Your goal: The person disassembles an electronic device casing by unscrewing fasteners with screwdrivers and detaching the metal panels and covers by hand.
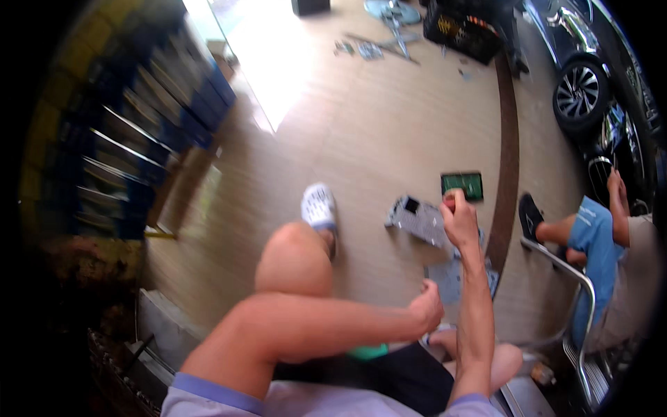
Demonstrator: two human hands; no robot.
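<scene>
Green board [469,184] at the far side of the right hand [460,222]

The board lies flat on the floor [375,139], just beyond the right hand and slightly to its right. Its long axis runs from left to right, across the line of that hand. The right hand is clearly the nearer of the two; in this view its fingers overlap the board's near edge, though contact cannot be told. These fingers are bent inward around a small red patch [451,203], too blurred to identify as a held object.

To the left sits a silver metal case [422,221], its long axis slanting from far left to near right. The left hand [426,311] is set nearer the body, well apart from the board, its fingers loosely curled; whether they grip anything cannot be told. A pale grey panel [445,278] lies between this hand and the case, partly hidden.
</scene>
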